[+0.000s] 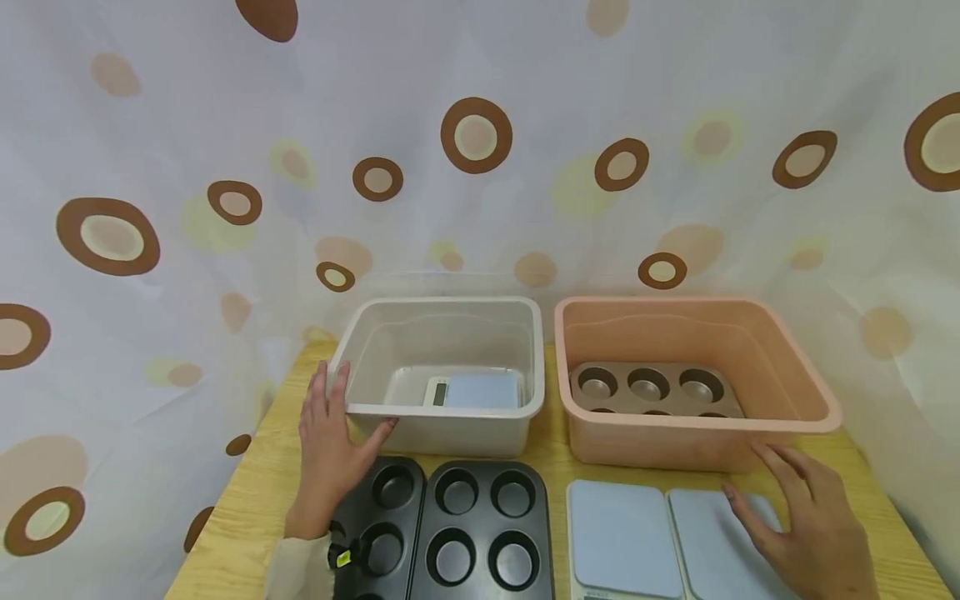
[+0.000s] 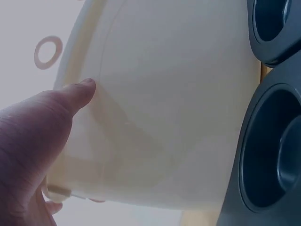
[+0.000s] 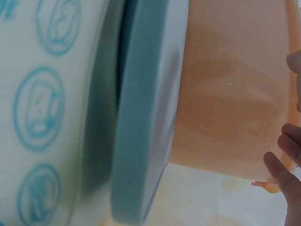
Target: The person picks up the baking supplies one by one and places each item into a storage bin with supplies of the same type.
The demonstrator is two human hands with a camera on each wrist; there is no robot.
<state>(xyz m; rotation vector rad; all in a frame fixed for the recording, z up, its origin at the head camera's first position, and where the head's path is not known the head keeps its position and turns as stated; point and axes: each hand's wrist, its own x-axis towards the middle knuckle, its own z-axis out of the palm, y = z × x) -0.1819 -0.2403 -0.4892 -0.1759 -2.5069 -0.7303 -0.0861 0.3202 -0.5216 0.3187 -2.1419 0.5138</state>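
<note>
My left hand (image 1: 330, 450) rests at the front left corner of a white plastic bin (image 1: 450, 433), fingers spread along its side. Its thumb (image 2: 80, 94) lies against the bin's front wall in the left wrist view. Inside that bin is a kitchen scale (image 1: 480, 390) with a pale blue top. The right hand (image 1: 817, 525) is by the front right of a peach plastic bin (image 1: 675, 446), fingers extended and loosely bent, holding nothing. A muffin pan (image 1: 660, 390) lies within the peach bin. Below the right hand is a kitchen scale (image 1: 712, 533), partly covered by it.
Two dark muffin pans (image 1: 483, 533) lie side by side before the white bin, the left one partly behind my wrist. Another kitchen scale (image 1: 626, 537) sits beside the one under my right hand. A wooden table (image 1: 247, 525) carries everything; a patterned curtain (image 1: 480, 225) hangs behind.
</note>
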